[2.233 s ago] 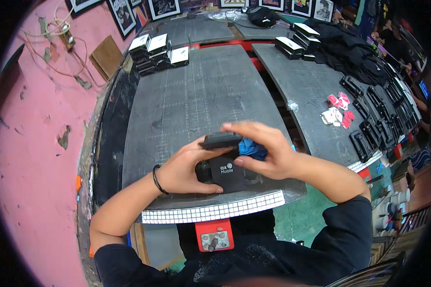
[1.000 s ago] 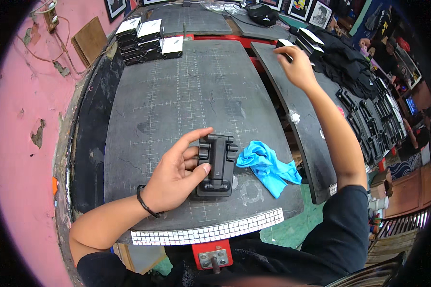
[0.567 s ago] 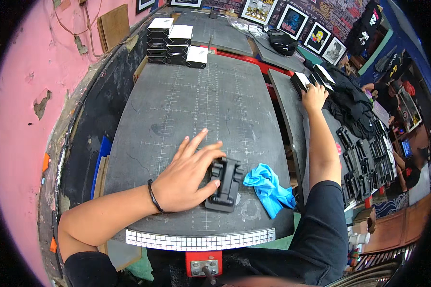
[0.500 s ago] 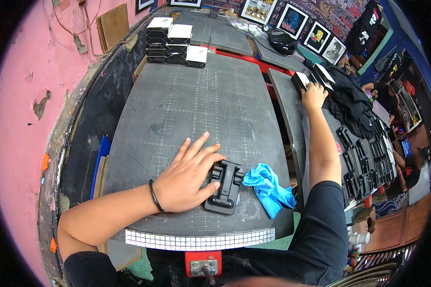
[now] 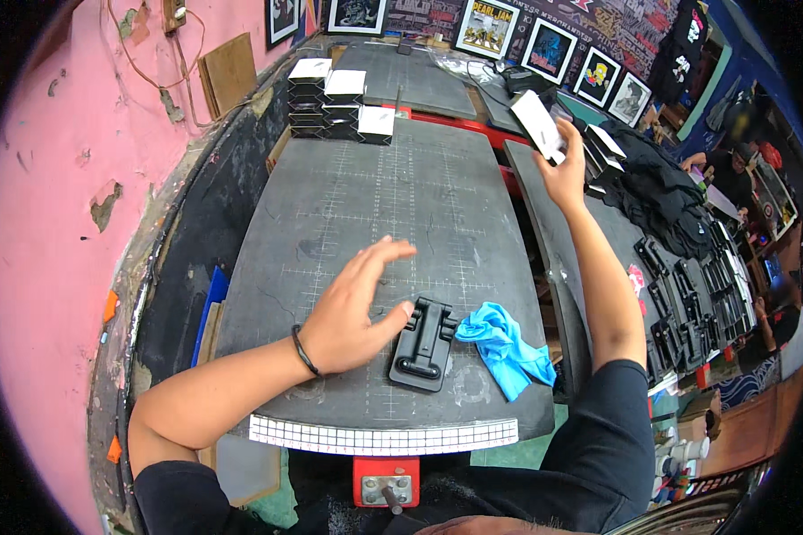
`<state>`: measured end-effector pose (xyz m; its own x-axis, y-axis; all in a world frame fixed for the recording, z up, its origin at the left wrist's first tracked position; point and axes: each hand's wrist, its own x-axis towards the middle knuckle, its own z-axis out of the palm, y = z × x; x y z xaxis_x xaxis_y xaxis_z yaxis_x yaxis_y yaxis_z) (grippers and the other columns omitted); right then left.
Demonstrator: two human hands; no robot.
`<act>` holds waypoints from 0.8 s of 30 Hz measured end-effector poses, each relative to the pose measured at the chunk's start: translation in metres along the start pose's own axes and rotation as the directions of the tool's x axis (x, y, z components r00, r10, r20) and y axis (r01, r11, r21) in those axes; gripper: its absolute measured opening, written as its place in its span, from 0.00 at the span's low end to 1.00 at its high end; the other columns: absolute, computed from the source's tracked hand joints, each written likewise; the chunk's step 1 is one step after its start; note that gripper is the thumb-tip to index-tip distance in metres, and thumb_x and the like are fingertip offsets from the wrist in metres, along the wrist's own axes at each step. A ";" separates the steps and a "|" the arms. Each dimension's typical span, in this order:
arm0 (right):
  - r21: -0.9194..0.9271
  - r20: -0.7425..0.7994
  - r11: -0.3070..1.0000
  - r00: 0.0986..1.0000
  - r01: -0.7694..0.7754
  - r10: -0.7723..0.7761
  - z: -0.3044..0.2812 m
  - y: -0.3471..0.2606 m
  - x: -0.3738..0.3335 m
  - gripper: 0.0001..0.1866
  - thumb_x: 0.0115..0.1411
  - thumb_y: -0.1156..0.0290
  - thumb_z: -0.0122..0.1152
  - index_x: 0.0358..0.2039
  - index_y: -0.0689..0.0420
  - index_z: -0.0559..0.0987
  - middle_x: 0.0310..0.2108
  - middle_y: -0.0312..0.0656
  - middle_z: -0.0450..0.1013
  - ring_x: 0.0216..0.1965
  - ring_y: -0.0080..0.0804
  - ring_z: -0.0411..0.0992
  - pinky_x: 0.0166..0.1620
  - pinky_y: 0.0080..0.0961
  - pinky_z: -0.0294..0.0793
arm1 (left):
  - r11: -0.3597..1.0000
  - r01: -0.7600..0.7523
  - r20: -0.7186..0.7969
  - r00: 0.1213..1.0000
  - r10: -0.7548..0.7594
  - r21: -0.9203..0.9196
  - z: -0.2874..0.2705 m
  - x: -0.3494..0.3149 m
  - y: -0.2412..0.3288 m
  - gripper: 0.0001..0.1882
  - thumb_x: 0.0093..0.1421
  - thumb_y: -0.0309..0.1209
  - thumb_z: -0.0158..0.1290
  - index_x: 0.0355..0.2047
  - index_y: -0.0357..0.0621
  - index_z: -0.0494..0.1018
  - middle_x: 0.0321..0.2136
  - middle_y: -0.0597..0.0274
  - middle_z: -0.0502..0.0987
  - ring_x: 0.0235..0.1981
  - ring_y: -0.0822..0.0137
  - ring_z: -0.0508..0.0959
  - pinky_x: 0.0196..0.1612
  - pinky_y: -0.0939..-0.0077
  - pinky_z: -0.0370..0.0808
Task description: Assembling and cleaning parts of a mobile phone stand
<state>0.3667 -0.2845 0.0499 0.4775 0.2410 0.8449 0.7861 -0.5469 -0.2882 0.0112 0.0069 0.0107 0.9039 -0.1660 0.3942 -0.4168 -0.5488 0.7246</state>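
Observation:
My right hand (image 5: 564, 178) is closed around a small white-topped box (image 5: 535, 123), held tilted in the air over the far right side. My left hand (image 5: 352, 308) hovers low over the dark grey board (image 5: 348, 214), thumb and fingers apart, with nothing in it. Its thumb tip is close to a black plastic stand-like holder (image 5: 425, 348), which lies on the board. A crumpled blue cloth (image 5: 509, 352) rests just right of the holder. Beside my right hand are more white-topped boxes (image 5: 603, 147).
Stacked white-and-black boxes (image 5: 332, 100) occupy the board's far left corner. To the right lie black fabric (image 5: 656, 192) and rows of similar black holders (image 5: 682, 303). A white gridded strip (image 5: 384, 437) runs along the near edge. Another person (image 5: 772, 330) is at far right.
My right hand has lifted a box off the right-hand pile and moved it up and left. My left hand has come off the black holder, its thumb now raised. The view has shifted slightly.

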 end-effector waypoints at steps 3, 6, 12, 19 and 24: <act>0.676 0.243 0.720 0.970 -0.159 -0.014 -0.002 -0.086 -0.020 0.48 0.46 0.83 0.77 0.67 0.54 0.65 0.60 0.42 0.67 0.64 0.35 0.65 0.63 0.38 0.71 | 0.997 -0.003 -0.129 0.992 -0.007 -0.082 -0.006 0.003 0.012 0.41 0.60 0.32 0.62 0.72 0.42 0.57 0.69 0.47 0.65 0.75 0.50 0.59 0.73 0.50 0.58; 0.789 0.455 0.503 0.886 -0.354 -0.091 -0.025 -0.164 -0.059 0.51 0.45 0.84 0.79 0.68 0.54 0.63 0.62 0.41 0.65 0.67 0.35 0.64 0.66 0.41 0.69 | 0.968 -0.024 -0.309 0.950 -0.056 -0.249 -0.011 0.008 0.028 0.50 0.57 0.34 0.68 0.74 0.42 0.53 0.69 0.46 0.65 0.74 0.51 0.60 0.73 0.51 0.59; 0.760 0.595 0.434 0.786 -0.483 -0.167 -0.047 -0.230 -0.119 0.48 0.48 0.82 0.79 0.69 0.56 0.65 0.65 0.42 0.63 0.69 0.36 0.62 0.70 0.45 0.66 | 0.949 -0.225 -0.213 0.961 0.178 -0.223 -0.004 0.025 0.033 0.57 0.49 0.35 0.77 0.72 0.38 0.55 0.64 0.46 0.73 0.65 0.55 0.74 0.69 0.58 0.68; 0.767 0.512 0.528 0.843 -0.364 -0.163 -0.042 -0.227 -0.133 0.47 0.52 0.79 0.76 0.71 0.60 0.62 0.67 0.46 0.61 0.68 0.39 0.66 0.70 0.41 0.66 | 0.679 -0.067 -0.167 0.983 -0.082 -0.731 0.002 0.020 0.004 0.57 0.57 0.51 0.70 0.74 0.40 0.49 0.73 0.42 0.60 0.70 0.52 0.67 0.71 0.56 0.65; 0.738 0.387 0.617 0.920 -0.272 -0.057 -0.037 -0.224 -0.141 0.40 0.52 0.83 0.66 0.68 0.60 0.68 0.67 0.48 0.61 0.66 0.40 0.69 0.67 0.37 0.70 | 0.845 -0.269 -0.289 0.947 0.143 -0.462 -0.015 0.033 -0.008 0.64 0.50 0.46 0.74 0.76 0.43 0.43 0.73 0.43 0.60 0.72 0.51 0.63 0.74 0.55 0.60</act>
<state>0.1089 -0.2257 0.0123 0.5463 0.5635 0.6197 0.6450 0.1889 -0.7404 0.0424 0.0184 0.0266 0.7684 0.0012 0.6399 -0.6394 -0.0404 0.7678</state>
